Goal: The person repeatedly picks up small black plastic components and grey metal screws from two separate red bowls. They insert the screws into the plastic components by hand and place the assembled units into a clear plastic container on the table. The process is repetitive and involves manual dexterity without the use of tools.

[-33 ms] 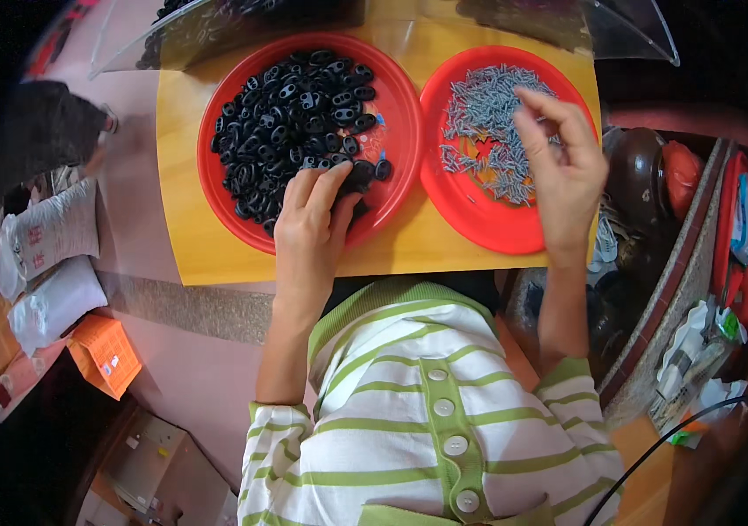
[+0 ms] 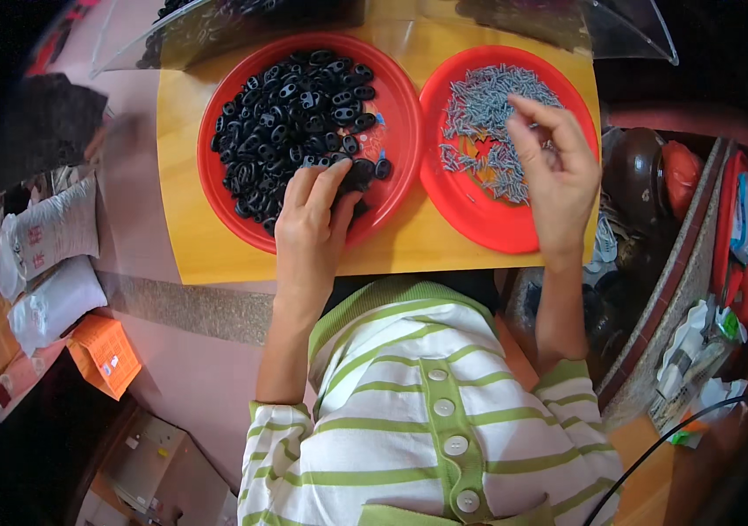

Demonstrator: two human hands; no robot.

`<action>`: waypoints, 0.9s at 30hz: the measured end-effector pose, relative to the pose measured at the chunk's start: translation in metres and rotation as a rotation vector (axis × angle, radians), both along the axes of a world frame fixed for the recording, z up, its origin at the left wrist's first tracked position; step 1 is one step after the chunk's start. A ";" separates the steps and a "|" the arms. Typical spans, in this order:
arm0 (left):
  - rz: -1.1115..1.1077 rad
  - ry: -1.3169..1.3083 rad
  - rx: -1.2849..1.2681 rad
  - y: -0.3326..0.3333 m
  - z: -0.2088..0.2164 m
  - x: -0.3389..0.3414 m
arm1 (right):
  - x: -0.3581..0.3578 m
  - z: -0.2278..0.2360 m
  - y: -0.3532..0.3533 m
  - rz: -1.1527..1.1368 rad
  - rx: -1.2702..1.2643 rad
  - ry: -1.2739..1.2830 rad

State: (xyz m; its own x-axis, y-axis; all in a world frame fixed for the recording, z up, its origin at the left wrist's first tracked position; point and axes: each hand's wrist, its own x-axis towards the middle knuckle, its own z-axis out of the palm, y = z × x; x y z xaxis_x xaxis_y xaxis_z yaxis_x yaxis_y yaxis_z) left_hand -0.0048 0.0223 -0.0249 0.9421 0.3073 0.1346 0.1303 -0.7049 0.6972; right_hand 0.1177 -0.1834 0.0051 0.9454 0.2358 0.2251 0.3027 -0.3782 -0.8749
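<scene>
My left hand [image 2: 306, 223] is over the near right part of a red round tray [image 2: 400, 188], its fingers closed on a black plastic piece [image 2: 359, 175]. Many small black oval pieces [image 2: 282, 123] with two holes each are heaped in that tray. On the right, my right hand [image 2: 560, 171] hovers over a red plate [image 2: 488, 230] of small grey screws [image 2: 492, 105]. Its thumb and forefinger come close together and the other fingers curl in. Whatever may be between those fingertips is too small to make out.
Both containers stand on a yellow table [image 2: 190, 254]. Clear plastic bins [image 2: 150, 44] holding black pieces are along the far edge. An orange basket [image 2: 104, 355] and white sacks [image 2: 56, 298] are at left. At right are a brown jar [image 2: 637, 167] and a black cable [image 2: 655, 447].
My right hand has shifted slightly to the left above the screws. My left hand has stayed almost in place with the black piece. A dark shape at the far left has moved a little.
</scene>
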 end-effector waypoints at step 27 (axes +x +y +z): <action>0.021 -0.068 0.234 -0.015 0.004 0.000 | -0.037 -0.027 -0.016 0.029 -0.275 -0.092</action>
State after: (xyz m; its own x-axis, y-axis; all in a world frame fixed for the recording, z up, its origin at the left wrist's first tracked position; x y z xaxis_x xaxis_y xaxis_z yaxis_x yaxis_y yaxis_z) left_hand -0.0051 0.0077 -0.0212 0.9221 0.2795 0.2675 0.1047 -0.8460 0.5227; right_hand 0.0808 -0.1992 -0.0222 0.9158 0.3267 0.2338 0.3905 -0.5873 -0.7089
